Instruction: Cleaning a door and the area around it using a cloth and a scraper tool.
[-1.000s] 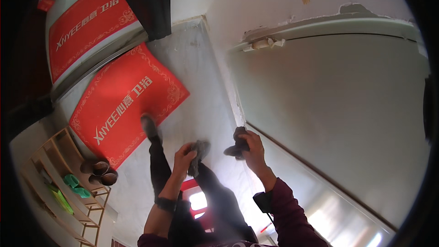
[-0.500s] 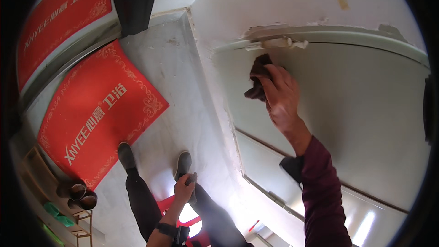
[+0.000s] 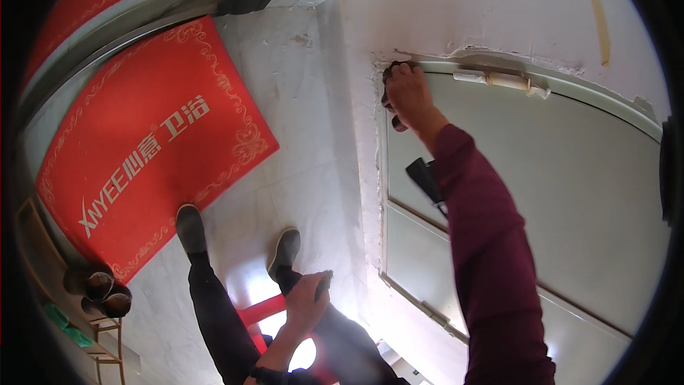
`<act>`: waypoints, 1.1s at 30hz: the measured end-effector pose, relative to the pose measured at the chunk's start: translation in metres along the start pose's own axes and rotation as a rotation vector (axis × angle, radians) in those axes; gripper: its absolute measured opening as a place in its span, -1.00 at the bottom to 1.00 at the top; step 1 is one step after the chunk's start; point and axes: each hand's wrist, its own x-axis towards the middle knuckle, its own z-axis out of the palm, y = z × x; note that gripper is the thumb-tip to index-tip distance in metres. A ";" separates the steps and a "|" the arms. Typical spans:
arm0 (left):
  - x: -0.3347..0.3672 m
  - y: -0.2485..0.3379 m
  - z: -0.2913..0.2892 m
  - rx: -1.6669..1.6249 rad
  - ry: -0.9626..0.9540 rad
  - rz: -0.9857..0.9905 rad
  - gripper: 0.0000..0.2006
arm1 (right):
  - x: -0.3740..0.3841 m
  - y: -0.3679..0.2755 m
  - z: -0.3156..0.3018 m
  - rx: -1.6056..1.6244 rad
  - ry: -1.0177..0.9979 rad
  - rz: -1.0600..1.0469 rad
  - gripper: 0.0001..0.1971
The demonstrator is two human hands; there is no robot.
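Observation:
My right hand (image 3: 410,100) is closed on a dark brown cloth (image 3: 399,124). It presses the cloth to the upper left corner of a pale grey-green door (image 3: 527,171), at the frame. A black door handle (image 3: 422,178) sticks out just left of my right forearm. My left hand (image 3: 306,303) is closed low down, over my right leg. A small dark piece (image 3: 323,284) shows past its fingers, and I cannot make out what it is.
A white rolled piece (image 3: 499,81) sits along the door's top edge. The wall around the frame has rough, chipped plaster (image 3: 491,50). On the left a red printed mat (image 3: 157,142) covers the tiled floor (image 3: 299,164). Brown shoes (image 3: 110,299) stand by a small wooden rack (image 3: 107,346); a red stool (image 3: 263,309) is below me.
My right hand has moved left and up with the cloth, from the door's panel to its upper left corner. My left hand has shifted slightly right and down.

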 end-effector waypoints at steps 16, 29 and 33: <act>-0.006 -0.002 -0.032 0.042 0.129 0.100 -0.74 | 0.016 -0.021 0.026 -0.001 0.100 -0.094 -0.41; -0.001 -0.009 -0.026 0.141 0.107 0.185 -0.70 | -0.221 0.150 -0.151 -0.132 0.412 0.170 -0.63; -0.002 -0.014 -0.024 0.219 0.115 0.165 -0.69 | -0.247 0.179 -0.186 -0.059 0.311 0.295 -0.61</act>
